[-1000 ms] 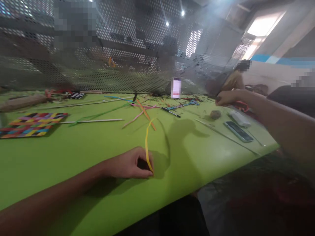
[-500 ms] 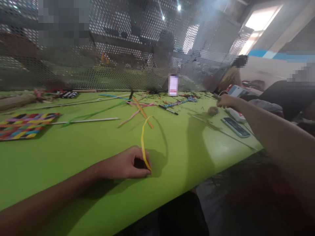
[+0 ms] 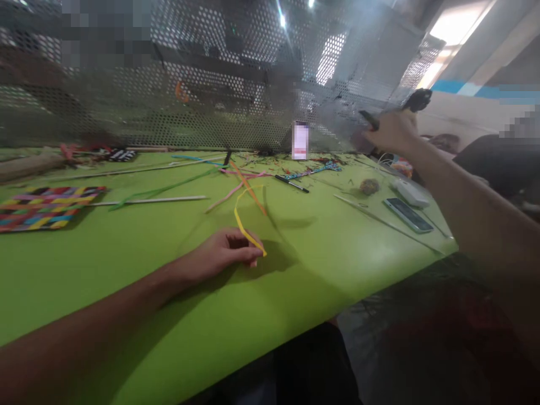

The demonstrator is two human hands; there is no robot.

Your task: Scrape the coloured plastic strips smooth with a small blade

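1. A woven multicoloured mat [image 3: 50, 209] is seen on the worktop [image 3: 126, 247].
2. By the left hand [image 3: 225, 252], a yellow strip [image 3: 239, 220] is clamped between fingers, near an orange strip [image 3: 256, 198].
3. A dark object [image 3: 368, 119] is gripped in the raised right hand's [image 3: 395, 132] fingers.

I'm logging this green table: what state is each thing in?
Left hand: closed on the yellow strip
Yellow strip: bent, far end free
Right hand: raised, holding a dark object, identity unclear
Phone at right: lying flat, screen up, apparently unlit
Pen: lying flat, cap unclear
Woven multicoloured piece: interlaced, lying flat
Orange strip: lying crossed with a pink strip
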